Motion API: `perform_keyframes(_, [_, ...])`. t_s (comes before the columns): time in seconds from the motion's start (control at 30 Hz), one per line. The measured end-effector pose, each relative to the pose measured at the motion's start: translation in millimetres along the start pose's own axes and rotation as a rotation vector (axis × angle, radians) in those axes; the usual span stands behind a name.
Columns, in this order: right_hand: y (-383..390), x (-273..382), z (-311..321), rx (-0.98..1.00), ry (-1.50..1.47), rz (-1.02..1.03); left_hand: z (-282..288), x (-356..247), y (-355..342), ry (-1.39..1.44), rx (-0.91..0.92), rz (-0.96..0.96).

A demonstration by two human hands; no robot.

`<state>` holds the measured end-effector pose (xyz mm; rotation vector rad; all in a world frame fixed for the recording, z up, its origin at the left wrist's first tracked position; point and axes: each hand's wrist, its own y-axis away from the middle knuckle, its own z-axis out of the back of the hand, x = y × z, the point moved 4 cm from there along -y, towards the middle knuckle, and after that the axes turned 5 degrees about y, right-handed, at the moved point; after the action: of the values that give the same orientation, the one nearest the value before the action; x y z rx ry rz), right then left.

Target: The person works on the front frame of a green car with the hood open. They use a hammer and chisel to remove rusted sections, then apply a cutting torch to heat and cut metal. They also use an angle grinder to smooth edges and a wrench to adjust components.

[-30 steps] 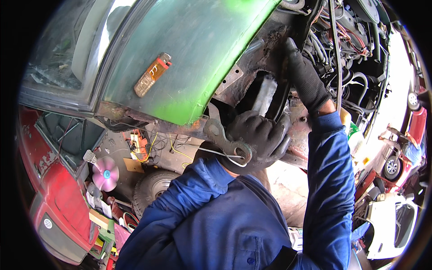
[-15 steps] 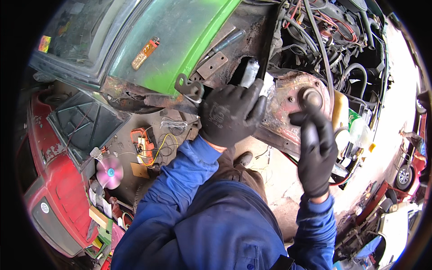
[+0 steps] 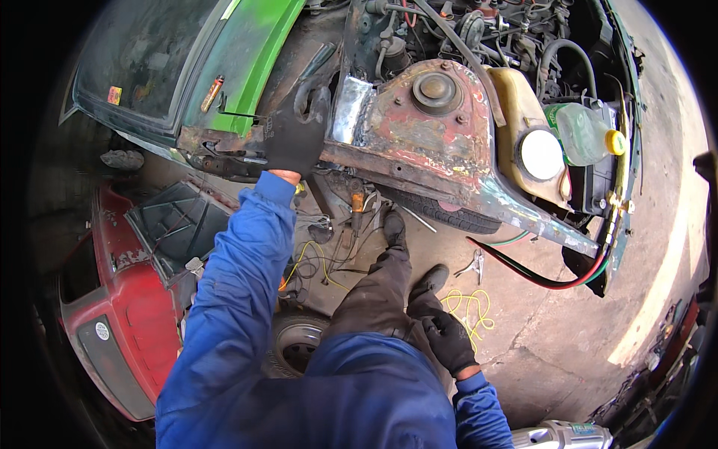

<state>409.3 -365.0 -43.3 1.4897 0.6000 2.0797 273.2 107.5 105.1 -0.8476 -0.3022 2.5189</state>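
A: Where are the 2 hands?
B: The left hand [image 3: 294, 138], gloved in black, is up at the bodywork, knuckles away from the wearer. The right hand [image 3: 447, 340], gloved too, hangs low beside the leg [image 3: 423, 308].

A: What does the left hand hold?
B: I cannot tell. Its fingers look bent and close together, but the glove is too dark to show a grip. 1 thin rod [image 3: 238, 114] sticks out to its left; I cannot tell whether it is held.

A: And the right?
B: Its fingers curl loosely downward; whether anything is in them, I cannot tell.

A: Where is the patch?
B: The shiny patch [image 3: 350, 109] is just right of the left hand, with the rusty mount [image 3: 436, 91] beyond it.

A: What else?
B: The lighter [image 3: 212, 94] lies up and left of that hand, on the green panel [image 3: 258, 75]. The tank [image 3: 514, 97] and bottle [image 3: 583, 133] are well off to its right. Near the right hand lie a yellow cord [image 3: 485, 298] and, farther up, pliers [image 3: 477, 263].
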Motion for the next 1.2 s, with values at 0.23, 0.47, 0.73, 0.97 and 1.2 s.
perform_keyframes(0.23, [8, -137, -21, -0.112, -0.038, -0.287, 0, -2, -5, -0.069, 0.037, -0.059])
perform_keyframes(0.47, [2, -195, -42, -0.118, -0.028, -0.37, -1, 9, -7, 0.03, 0.04, -0.075])
perform_keyframes(0.73, [-54, -155, -44, -0.113, 0.123, -0.194, 0, -6, 1, 0.135, -0.092, -0.131])
perform_keyframes(0.97, [-158, -101, -35, -0.283, 0.187, 0.198, 9, 10, 15, -0.012, -0.364, -0.501])
perform_keyframes(1.2, [-307, -206, -133, -0.064, 0.417, 0.09, 10, 33, 38, -0.201, -0.306, -0.588])
